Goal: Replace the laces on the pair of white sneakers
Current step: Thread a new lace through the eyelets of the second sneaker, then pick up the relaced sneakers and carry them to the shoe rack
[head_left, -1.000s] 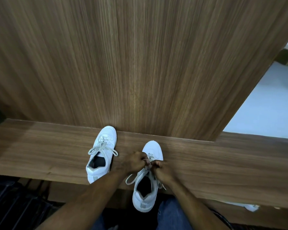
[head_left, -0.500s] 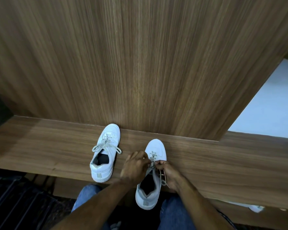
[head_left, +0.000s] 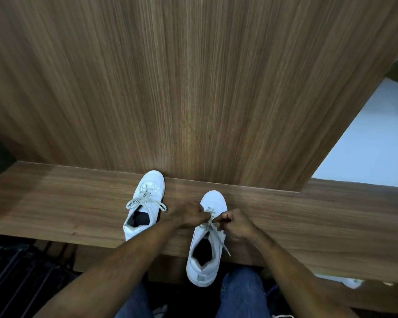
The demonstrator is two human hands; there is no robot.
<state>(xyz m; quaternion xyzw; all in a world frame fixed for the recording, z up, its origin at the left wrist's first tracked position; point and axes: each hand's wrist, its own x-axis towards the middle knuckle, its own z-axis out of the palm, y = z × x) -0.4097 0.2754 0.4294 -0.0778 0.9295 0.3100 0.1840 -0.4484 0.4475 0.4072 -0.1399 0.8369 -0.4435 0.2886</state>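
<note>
Both hands meet over the right sneaker: left hand and right hand each pinch its lace at mid-tongue. That shoe's long axis runs near to far, heel overhanging the wooden ledge. Left sneaker sits further left, bow tied.

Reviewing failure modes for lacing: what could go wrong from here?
1. The right sneaker has its heel past the shelf edge; a hard pull by the left hand or right hand on its lace might tip it off.
2. The hands cover the eyelets, so a skipped one could go unnoticed.
</note>
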